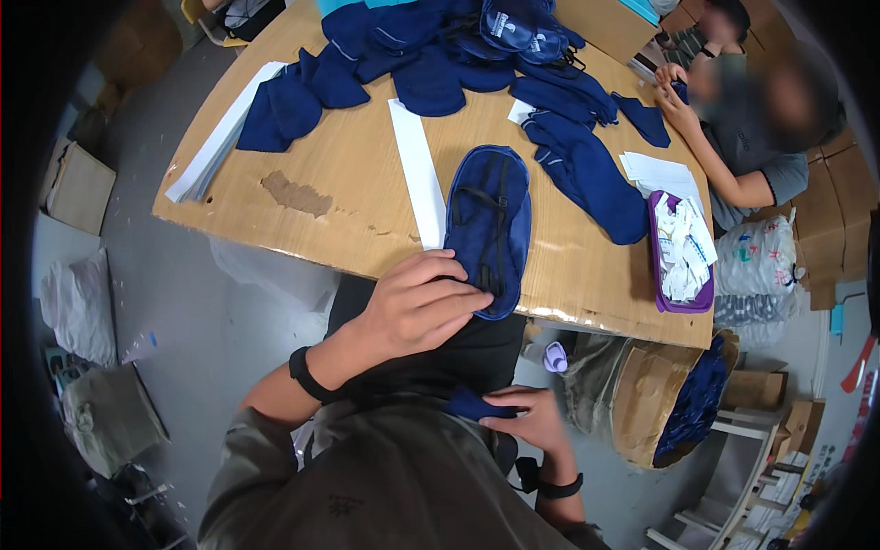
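A navy oblong piece with black straps and a slider, looking like a sleep mask [486, 206], lies at the table's near edge. My left hand [417, 307] grips its near end, fingers closed over the straps. Low by my lap, my right hand [532, 417] pinches a piece of navy cloth [472, 404], most of which is hidden against my clothes. Just left of the mask, a long white paper strip [417, 174] rests on the wooden table [357, 238].
Navy fabric pieces [431, 82] and pouches [522, 32] cover the far side. At right stand a purple basket [656, 266] of white labels and a paper stack [662, 171]. A co-worker's hands [676, 101] hold something small and dark. Below is a carton [642, 399].
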A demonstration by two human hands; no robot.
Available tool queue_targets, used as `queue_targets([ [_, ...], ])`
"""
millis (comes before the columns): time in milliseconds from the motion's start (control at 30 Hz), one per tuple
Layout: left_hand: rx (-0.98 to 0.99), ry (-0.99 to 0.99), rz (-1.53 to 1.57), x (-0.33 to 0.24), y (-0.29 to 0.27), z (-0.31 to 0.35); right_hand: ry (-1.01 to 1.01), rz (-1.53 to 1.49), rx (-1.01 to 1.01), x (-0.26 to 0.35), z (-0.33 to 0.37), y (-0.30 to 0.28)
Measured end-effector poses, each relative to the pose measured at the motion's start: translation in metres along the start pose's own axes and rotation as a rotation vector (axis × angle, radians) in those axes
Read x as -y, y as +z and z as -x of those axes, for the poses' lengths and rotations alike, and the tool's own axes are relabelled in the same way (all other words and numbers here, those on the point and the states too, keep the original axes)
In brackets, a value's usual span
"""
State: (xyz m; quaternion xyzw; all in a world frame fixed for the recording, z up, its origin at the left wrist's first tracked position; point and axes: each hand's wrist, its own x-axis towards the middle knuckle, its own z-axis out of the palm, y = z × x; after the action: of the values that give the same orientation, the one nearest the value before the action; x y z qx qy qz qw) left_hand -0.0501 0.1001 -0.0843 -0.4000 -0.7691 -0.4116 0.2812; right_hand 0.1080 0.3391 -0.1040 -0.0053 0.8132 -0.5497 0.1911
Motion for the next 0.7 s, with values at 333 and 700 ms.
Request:
queue_targets([
  [333, -0.094, 0.053, 0.061, 0.007, 0.006, 0.010, -0.624, 0.153, -0.252, 0.119, -0.049, -0.051],
  [700, -0.181, 0.131, 0.010, 0.013, 0.015, 0.020, -0.649, 0.397, -0.193, 0.133, -0.120, -0.050],
])
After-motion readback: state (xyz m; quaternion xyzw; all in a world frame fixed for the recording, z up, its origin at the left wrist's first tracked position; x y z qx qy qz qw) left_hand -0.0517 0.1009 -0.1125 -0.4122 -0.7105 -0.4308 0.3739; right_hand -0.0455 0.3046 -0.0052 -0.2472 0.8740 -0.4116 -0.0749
